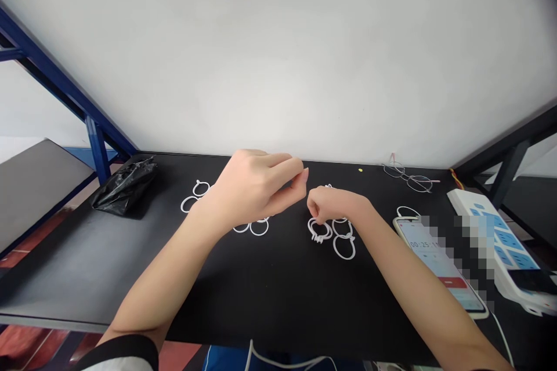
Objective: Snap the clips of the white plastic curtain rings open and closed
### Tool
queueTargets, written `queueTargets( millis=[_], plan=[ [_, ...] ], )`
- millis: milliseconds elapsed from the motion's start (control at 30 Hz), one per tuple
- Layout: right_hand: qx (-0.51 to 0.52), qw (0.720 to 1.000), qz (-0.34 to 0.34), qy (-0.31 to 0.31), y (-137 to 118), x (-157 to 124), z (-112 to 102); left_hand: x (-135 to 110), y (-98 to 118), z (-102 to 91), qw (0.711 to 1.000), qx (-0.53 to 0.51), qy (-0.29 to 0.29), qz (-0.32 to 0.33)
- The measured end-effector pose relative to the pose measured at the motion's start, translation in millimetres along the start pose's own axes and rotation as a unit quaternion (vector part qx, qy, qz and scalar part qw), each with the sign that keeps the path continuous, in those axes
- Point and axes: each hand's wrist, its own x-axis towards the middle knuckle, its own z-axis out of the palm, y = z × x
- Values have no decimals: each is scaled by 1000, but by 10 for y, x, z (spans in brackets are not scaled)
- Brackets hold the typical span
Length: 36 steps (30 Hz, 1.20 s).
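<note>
Left hand (263, 182) hovers, fingertips together; right hand (334, 203), grip unclear, apparently handling right-side rings (348, 236); likely needs gentle pinching

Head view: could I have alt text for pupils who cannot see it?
A person's curled left hand hovers over a black table while the right hand is at some white rings. Other rings lie partly behind the left hand. Black bag at left; glasses, phone, power strip at right.
</note>
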Motion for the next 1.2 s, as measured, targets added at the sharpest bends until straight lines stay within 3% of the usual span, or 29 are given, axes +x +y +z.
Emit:
queueTargets(
  millis=[267,400,533,733,800,867,1033,1200],
  plan=[
    [24,998,53,37,61,-64,-104,-4,-2,15,1000,-4,2,5],
    [76,992,-42,92,116,-187,-178,-3,5,30,1000,-7,-7,2],
    [170,952,-169,188,84,-404,-270,-3,17,58,999,-27,-19,3],
    [192,933,-169,252,17,-536,-301,-6,37,79,998,-39,-51,-12],
    [187,934,-161,260,36,-509,-293,-9,40,88,995,-35,-84,-36],
    [182,932,-158,270,57,-477,-287,-17,35,124,985,-38,-153,-68],
    [179,927,-147,297,65,-445,-278,-68,-14,351,918,-8,-375,-132],
    [179,927,-139,300,72,-426,-268,-113,-35,491,889,-53,-442,-111]
  ],
)
